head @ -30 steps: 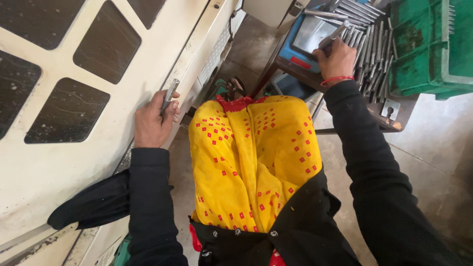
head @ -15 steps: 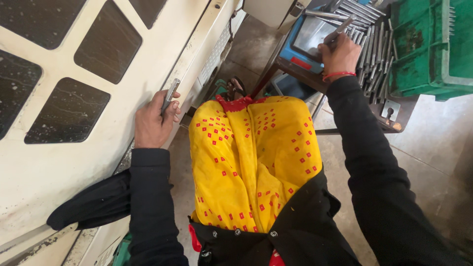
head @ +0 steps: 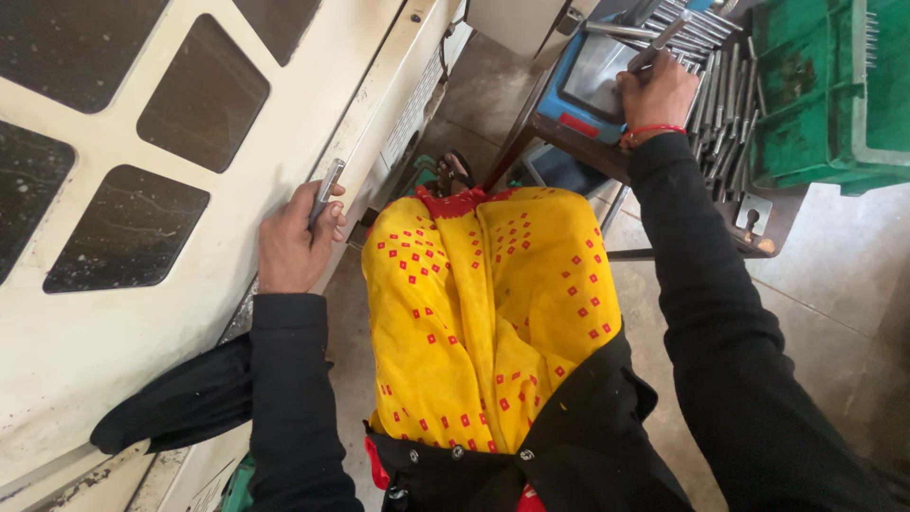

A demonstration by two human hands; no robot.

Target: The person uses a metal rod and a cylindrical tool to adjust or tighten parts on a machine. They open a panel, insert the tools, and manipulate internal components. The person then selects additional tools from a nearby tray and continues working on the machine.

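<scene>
My left hand (head: 296, 239): closed round a short metal rod (head: 325, 192), against the cream machine panel (head: 114, 332). My right hand (head: 661, 93): gripping another rod (head: 656, 45) above the blue tray (head: 580, 106); loose rods (head: 722, 104) heaped on the tabletop beside; green crate (head: 815, 95) adjoining

Cream machine panel (head: 190, 313) with 4 dark windows (dusty), grey concrete floor (head: 825, 322).

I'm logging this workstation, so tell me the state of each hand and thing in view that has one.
left hand: closed around a short metal rod, held against the machine panel
right hand: gripping a metal rod over the rod pile
green crate: upright on the stand
</scene>
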